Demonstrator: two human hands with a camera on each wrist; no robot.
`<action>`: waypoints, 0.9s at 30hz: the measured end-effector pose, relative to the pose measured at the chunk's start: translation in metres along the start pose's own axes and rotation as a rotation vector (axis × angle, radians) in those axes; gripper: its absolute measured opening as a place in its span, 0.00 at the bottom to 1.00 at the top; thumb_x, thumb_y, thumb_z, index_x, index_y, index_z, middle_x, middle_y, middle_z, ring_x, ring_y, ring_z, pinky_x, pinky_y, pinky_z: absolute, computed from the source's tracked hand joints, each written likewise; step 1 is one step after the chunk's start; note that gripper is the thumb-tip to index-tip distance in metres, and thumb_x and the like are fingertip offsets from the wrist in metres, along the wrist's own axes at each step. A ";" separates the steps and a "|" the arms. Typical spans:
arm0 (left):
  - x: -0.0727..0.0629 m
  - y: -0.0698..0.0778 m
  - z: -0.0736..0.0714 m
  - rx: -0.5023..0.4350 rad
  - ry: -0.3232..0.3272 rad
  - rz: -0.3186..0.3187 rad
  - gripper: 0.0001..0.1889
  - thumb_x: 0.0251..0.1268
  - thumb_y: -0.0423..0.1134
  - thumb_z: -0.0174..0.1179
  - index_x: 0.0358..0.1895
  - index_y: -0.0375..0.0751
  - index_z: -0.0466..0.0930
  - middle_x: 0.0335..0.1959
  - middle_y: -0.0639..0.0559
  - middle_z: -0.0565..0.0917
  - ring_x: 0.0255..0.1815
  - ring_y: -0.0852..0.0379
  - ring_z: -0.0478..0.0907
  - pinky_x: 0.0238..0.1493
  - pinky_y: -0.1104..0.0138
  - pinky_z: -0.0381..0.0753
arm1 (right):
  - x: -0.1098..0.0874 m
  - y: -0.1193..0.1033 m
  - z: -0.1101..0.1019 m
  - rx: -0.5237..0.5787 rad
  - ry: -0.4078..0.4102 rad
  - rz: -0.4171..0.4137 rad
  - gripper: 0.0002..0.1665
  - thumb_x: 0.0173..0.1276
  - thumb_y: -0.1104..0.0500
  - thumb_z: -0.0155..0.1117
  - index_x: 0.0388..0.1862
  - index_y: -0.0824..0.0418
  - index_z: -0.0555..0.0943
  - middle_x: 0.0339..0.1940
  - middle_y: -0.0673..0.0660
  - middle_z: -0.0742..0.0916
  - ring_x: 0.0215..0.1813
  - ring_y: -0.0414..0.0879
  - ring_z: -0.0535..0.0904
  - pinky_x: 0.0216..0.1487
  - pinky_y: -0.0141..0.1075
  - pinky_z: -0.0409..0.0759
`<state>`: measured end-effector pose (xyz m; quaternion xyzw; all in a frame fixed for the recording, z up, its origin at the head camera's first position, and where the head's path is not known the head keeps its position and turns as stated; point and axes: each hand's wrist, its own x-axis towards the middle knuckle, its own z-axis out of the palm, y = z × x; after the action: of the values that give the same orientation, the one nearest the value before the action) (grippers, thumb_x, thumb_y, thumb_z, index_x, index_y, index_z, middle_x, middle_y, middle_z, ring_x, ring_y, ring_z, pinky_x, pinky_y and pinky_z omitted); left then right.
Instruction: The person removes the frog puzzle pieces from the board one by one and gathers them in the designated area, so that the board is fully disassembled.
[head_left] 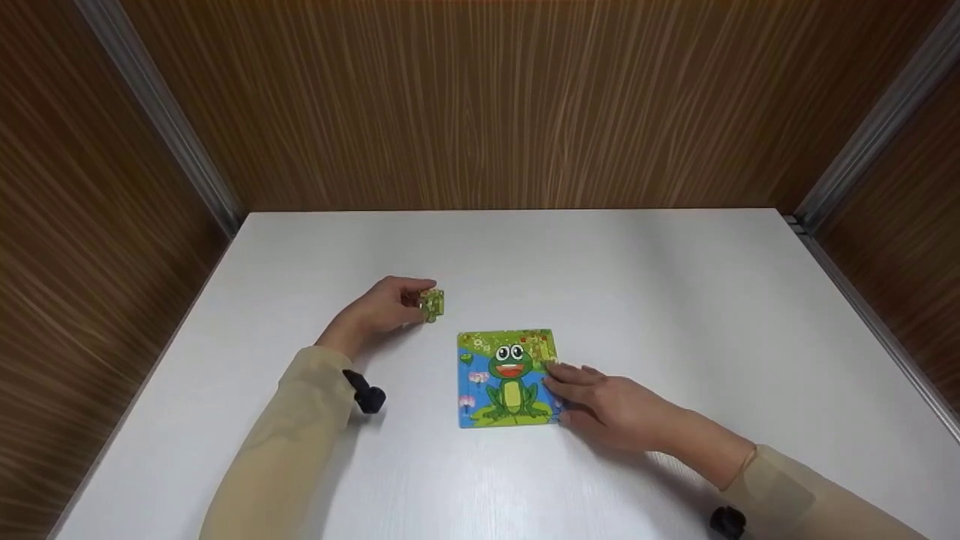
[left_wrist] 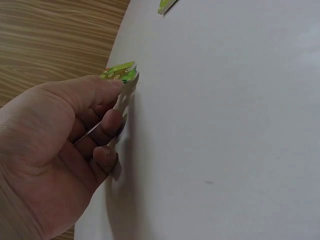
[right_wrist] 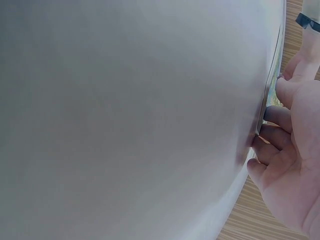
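Fingers [head_left: 574, 391] of our right hand [head_left: 624, 411], nearly straight, touch the right edge of the frog puzzle [head_left: 511, 394] lying on the white table [head_left: 637, 292], while our left hand [head_left: 384, 306] pinches a small green piece [head_left: 434, 302] beyond the puzzle's far left corner.

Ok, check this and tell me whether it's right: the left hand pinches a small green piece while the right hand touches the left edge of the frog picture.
Not quite: the right hand touches the right edge of the frog picture, as the head view shows. The left hand does pinch a small green piece.
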<state>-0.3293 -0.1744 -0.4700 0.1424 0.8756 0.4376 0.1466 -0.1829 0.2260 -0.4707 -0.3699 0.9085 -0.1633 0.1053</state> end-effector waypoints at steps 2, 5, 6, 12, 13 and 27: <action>0.000 0.001 0.001 0.012 -0.004 -0.008 0.33 0.68 0.29 0.68 0.77 0.45 0.75 0.54 0.46 0.81 0.53 0.50 0.73 0.56 0.60 0.76 | 0.000 0.000 0.000 0.001 -0.002 0.001 0.34 0.84 0.49 0.59 0.82 0.60 0.68 0.85 0.56 0.67 0.83 0.57 0.63 0.76 0.56 0.67; 0.000 0.001 0.003 0.036 0.000 -0.014 0.32 0.69 0.30 0.67 0.77 0.45 0.75 0.58 0.46 0.81 0.55 0.49 0.73 0.62 0.57 0.74 | 0.000 -0.001 0.000 0.000 0.003 -0.007 0.34 0.85 0.48 0.58 0.82 0.61 0.68 0.84 0.57 0.67 0.83 0.57 0.63 0.76 0.56 0.68; 0.000 0.001 0.004 0.042 0.002 -0.018 0.32 0.69 0.31 0.67 0.77 0.46 0.75 0.60 0.46 0.81 0.56 0.49 0.72 0.63 0.57 0.73 | 0.000 -0.001 0.000 0.002 0.007 -0.011 0.34 0.85 0.48 0.58 0.82 0.61 0.68 0.84 0.57 0.67 0.83 0.58 0.63 0.75 0.56 0.68; 0.002 -0.001 0.008 0.061 0.012 -0.015 0.33 0.68 0.30 0.66 0.77 0.46 0.75 0.63 0.45 0.76 0.57 0.48 0.70 0.63 0.55 0.73 | -0.001 -0.001 -0.002 0.010 0.021 -0.032 0.33 0.85 0.48 0.57 0.81 0.62 0.69 0.84 0.59 0.68 0.81 0.60 0.65 0.74 0.58 0.69; 0.002 -0.001 0.008 0.068 0.013 -0.009 0.33 0.69 0.30 0.66 0.77 0.46 0.75 0.63 0.45 0.76 0.57 0.48 0.70 0.63 0.55 0.73 | -0.001 -0.001 -0.002 0.010 0.020 -0.033 0.34 0.85 0.48 0.56 0.81 0.63 0.69 0.84 0.59 0.68 0.81 0.60 0.65 0.74 0.58 0.69; 0.006 0.000 0.012 0.135 0.018 0.005 0.31 0.72 0.33 0.65 0.77 0.44 0.74 0.68 0.47 0.75 0.61 0.47 0.72 0.67 0.53 0.73 | -0.002 0.002 -0.002 0.007 0.012 -0.012 0.34 0.84 0.49 0.59 0.82 0.62 0.68 0.84 0.57 0.67 0.83 0.58 0.63 0.75 0.56 0.68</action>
<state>-0.3303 -0.1631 -0.4777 0.1500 0.9041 0.3793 0.1278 -0.1833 0.2290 -0.4692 -0.3742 0.9063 -0.1693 0.0999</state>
